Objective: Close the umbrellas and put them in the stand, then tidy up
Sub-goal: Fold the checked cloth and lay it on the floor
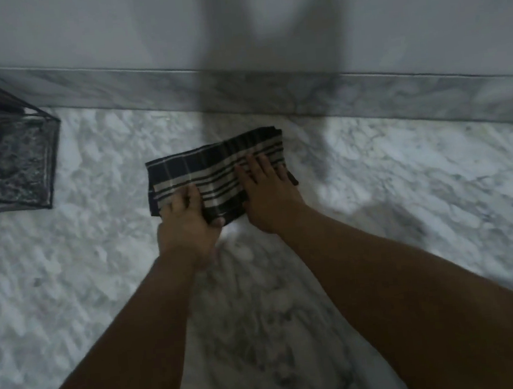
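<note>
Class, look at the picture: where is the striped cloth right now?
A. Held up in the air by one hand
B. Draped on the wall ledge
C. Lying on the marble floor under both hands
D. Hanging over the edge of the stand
C: the striped cloth lies folded on the marble floor, with the left hand and the right hand both resting on it.

Two bare forearms reach in from the bottom edge, with no sleeves, watch or rings showing on the left hand (186,222) or the right hand (269,199), fingernails short and plain.
</note>
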